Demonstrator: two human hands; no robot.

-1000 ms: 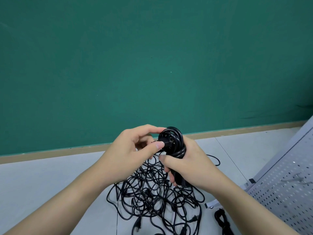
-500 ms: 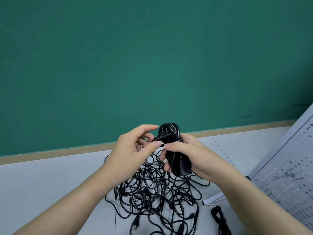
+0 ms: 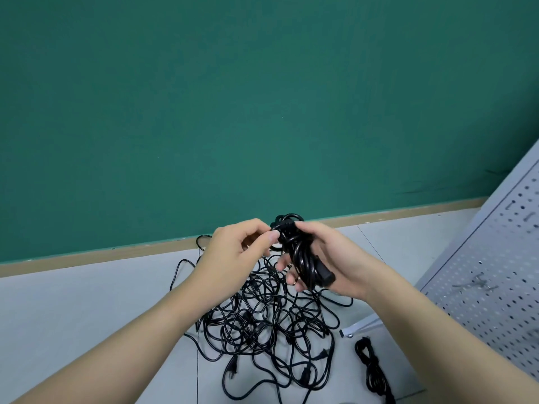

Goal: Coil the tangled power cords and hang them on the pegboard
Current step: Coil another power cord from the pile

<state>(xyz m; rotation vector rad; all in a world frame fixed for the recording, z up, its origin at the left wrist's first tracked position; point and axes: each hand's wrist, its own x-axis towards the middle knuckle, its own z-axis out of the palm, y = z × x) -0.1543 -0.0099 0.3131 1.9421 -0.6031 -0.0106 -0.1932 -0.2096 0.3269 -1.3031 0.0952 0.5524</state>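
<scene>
A coiled black power cord (image 3: pixel 303 258) is held up in front of me over the floor. My right hand (image 3: pixel 329 258) grips the coil, fingers wrapped under it, with its black plug end sticking out by the palm. My left hand (image 3: pixel 236 252) pinches the cord's other end at the top of the coil between thumb and forefinger. Below the hands lies a tangled pile of black cords (image 3: pixel 271 325) with several plugs. A grey pegboard (image 3: pixel 493 272) leans at the right, with metal hooks on it.
A second coiled black cord (image 3: pixel 373 371) lies on the pale floor (image 3: pixel 73 310) near the pegboard's white foot (image 3: pixel 361 326). A green wall (image 3: pixel 233 112) with a tan baseboard stands behind the pile.
My right hand has tilted the coil so its plug end points down right. My left hand went on pinching the end at the coil's top. The view shifted slightly, showing more pegboard.
</scene>
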